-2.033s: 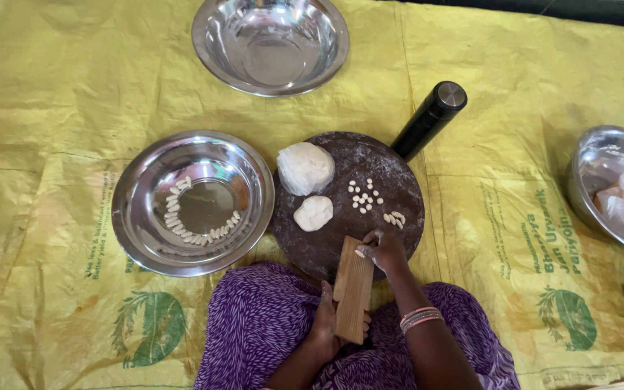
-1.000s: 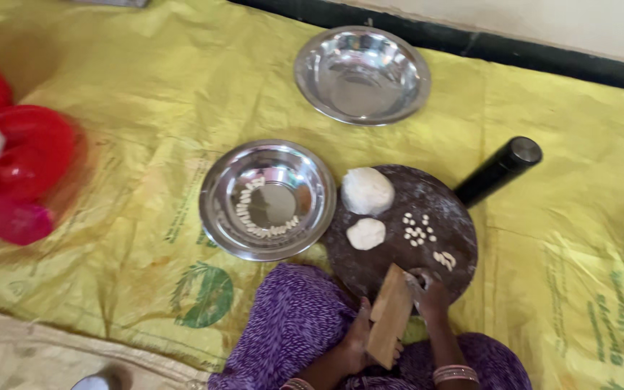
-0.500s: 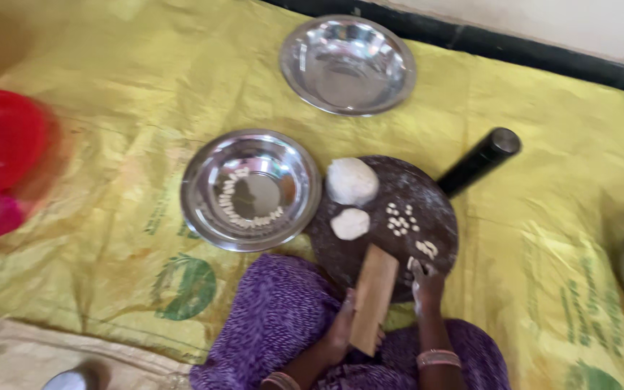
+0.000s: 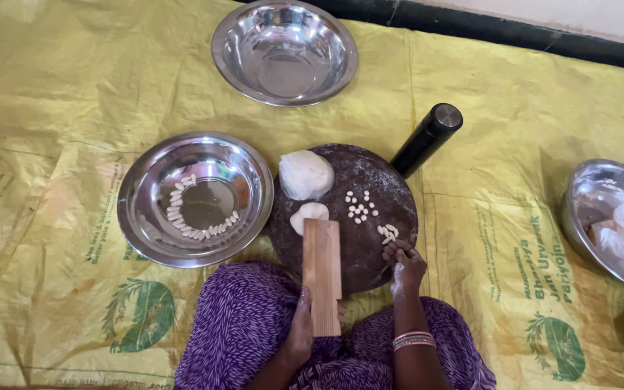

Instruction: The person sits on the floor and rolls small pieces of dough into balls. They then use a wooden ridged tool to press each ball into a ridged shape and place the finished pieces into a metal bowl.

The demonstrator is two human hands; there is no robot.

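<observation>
- Wooden paddle (image 4: pixel 322 274): lies lengthwise on near edge of round dark board (image 4: pixel 370 217), L hand (image 4: pixel 299 328) gripping its near end.
- R hand (image 4: pixel 404 263): fingertips pinched on board, just beside small dough bits (image 4: pixel 388 232).
- Surface: yellow sheet (image 4: pixel 66 108) on floor; steel bowl (image 4: pixel 195 198) left of board.

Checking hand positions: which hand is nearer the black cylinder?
Right. The right hand is on the round board below the black cylinder; the left hand, holding the wooden paddle, is farther away.
</observation>
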